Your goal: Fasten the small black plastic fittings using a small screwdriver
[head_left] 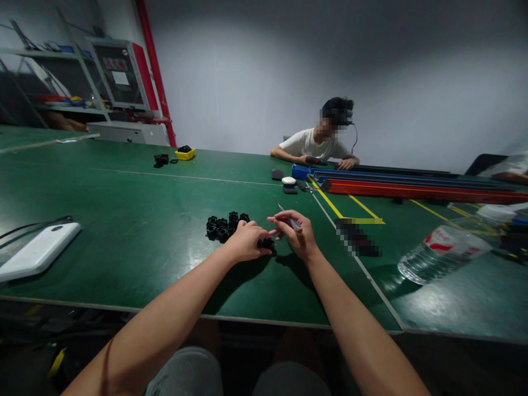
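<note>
My left hand point(246, 240) is closed, its fingers pinching a small black part point(266, 242) that rests on the green table point(124, 220). My right hand point(295, 232) is closed around a thin pen-like tool point(291, 220) with a purple grip, its metal tip pointing up and to the left. The two hands almost touch over the black part. A cluster of several similar small black parts point(225, 226) lies just left of my left hand.
A white flat device point(39, 250) with a cable lies at the left edge. A clear water bottle point(447, 250) lies on its side at right. Red, blue and black long trays point(412, 184) sit far right. Another person point(315, 144) sits across. A yellow box point(185, 153) stands far back.
</note>
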A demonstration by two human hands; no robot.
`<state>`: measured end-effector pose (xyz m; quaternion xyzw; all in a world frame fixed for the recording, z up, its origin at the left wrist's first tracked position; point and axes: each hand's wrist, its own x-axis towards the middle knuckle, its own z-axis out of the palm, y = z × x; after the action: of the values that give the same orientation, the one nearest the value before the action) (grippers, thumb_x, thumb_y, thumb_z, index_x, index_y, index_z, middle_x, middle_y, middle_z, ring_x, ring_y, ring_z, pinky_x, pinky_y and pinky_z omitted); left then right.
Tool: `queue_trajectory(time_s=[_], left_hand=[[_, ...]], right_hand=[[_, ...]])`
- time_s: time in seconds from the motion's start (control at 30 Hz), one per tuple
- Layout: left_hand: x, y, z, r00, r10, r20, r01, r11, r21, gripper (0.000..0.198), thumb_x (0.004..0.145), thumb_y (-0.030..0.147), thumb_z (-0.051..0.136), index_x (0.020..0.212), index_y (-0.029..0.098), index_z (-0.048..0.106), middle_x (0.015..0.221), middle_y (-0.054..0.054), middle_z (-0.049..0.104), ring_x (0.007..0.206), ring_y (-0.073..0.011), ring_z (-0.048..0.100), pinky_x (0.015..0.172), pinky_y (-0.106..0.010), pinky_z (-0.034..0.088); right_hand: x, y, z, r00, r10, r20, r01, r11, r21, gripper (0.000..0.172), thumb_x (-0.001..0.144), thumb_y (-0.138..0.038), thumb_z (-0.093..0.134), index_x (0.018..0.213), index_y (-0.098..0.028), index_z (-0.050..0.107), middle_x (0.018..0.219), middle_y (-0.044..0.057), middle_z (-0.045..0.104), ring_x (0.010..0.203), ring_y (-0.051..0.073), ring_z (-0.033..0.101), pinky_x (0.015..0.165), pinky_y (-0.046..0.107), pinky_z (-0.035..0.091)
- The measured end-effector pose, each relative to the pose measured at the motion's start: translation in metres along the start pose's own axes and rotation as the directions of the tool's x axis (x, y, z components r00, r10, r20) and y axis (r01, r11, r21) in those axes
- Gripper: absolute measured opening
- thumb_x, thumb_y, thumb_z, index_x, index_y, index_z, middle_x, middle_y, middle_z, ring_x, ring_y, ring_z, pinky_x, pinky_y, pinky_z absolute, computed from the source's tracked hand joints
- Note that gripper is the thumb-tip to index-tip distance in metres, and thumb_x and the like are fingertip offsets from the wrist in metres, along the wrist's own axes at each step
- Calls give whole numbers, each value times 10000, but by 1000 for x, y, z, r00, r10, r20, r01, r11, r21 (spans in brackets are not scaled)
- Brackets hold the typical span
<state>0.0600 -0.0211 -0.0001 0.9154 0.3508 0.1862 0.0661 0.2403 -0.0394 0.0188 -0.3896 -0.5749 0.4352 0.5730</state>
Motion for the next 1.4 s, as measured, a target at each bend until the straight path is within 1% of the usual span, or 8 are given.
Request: queue_trajectory(time_s=[0.1,0.3,0.43,0.57,0.7,0.9,1.3,1.4], left_hand=[[0,1,1,1000,-10,-16,10,1000,-3,308,752,456,781,958,244,696,900,-52,707,950,-288,572,867,-406,334],[0,6,-5,969,-110,-222,71,981,-180,730,672,581,814,1261,243,545,1085,-63,675,1017,-284,591,898,-400,367],[1,8,-10,941,-85,-329,9,974,-226,438,885,453,664,1260,245,573,1146,-76,663,1091,-257,585,933,-390,401],[5,5,-10,933,-48,-357,-60,957,-285,183,968,337,557,1050,238,687,1034,-58,705,995,-217,620,901,-358,441],[7,2,-8,902,-65,-427,-101,929,-355,127,935,290,611,923,209,708,913,-53,712,876,-192,625,832,-326,472],[6,2,-9,910,-81,-407,-87,922,-378,146,902,333,646,898,196,696,875,-53,691,807,-184,606,767,-312,477],[6,6,-8,919,-185,-347,52,932,-359,85,859,229,584,820,182,643,805,-33,658,750,-170,588,706,-283,463],[6,6,-7,920,-186,-346,47,926,-375,96,860,226,594,894,185,673,840,-37,683,775,-173,611,721,-288,474]], right_hand=[[1,1,0,1000,7,-2,-7,1000,-7,356,699,-451,808,879,-197,636,900,73,767,610,204,729,442,257,539],[2,3,-2,999,-36,-15,35,998,-50,383,670,-452,831,842,-197,603,676,0,685,500,162,659,401,227,443],[3,5,-3,999,-37,2,37,997,-74,396,641,-449,845,753,-205,554,618,-33,628,461,129,597,401,219,410],[5,9,-5,998,-36,47,39,996,-74,385,639,-422,841,755,-205,544,633,-31,619,479,135,607,411,218,406],[5,12,-7,996,-47,74,54,994,-93,312,668,-359,797,754,-207,539,674,-10,646,527,157,642,429,225,425],[5,13,-8,991,-78,107,94,985,-146,204,709,-289,724,770,-214,544,709,-8,650,550,162,647,454,242,447],[5,17,-9,989,-93,117,117,969,-217,307,725,-402,783,778,-219,542,761,25,702,568,157,634,493,254,481],[5,17,-10,987,-108,120,136,956,-259,290,737,-397,776,785,-219,552,767,27,701,580,159,638,495,250,477]])
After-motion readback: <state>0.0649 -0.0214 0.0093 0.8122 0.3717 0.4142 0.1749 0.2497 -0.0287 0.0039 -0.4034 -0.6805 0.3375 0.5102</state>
